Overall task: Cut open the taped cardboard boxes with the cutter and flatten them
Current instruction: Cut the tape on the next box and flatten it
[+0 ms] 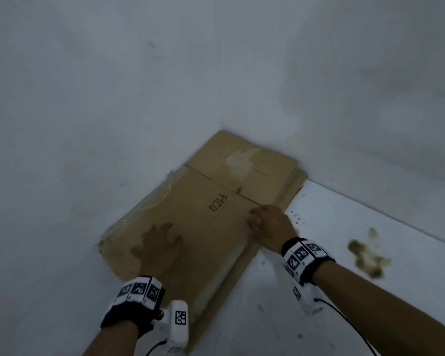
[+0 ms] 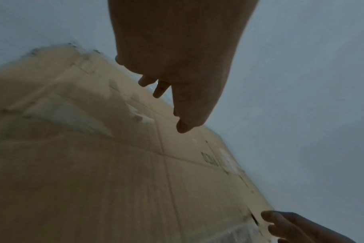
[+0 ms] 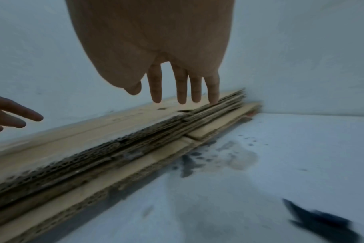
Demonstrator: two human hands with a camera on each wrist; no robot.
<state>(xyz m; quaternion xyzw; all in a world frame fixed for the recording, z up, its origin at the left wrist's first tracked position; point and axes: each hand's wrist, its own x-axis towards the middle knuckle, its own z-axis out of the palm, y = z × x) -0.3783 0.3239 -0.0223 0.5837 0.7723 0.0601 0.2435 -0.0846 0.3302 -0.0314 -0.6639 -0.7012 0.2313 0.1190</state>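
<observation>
Left hand (image 1: pixel 157 249) and right hand (image 1: pixel 270 223), fingers spread, seemingly touch flattened "PICO" cardboard (image 1: pixel 216 217).

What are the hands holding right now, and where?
Nothing. Left hand and right hand are open, fingers spread over the flattened cardboard.

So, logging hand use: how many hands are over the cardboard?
2: left hand spread over the flattened cardboard near its left side; right hand at its right edge.
</observation>
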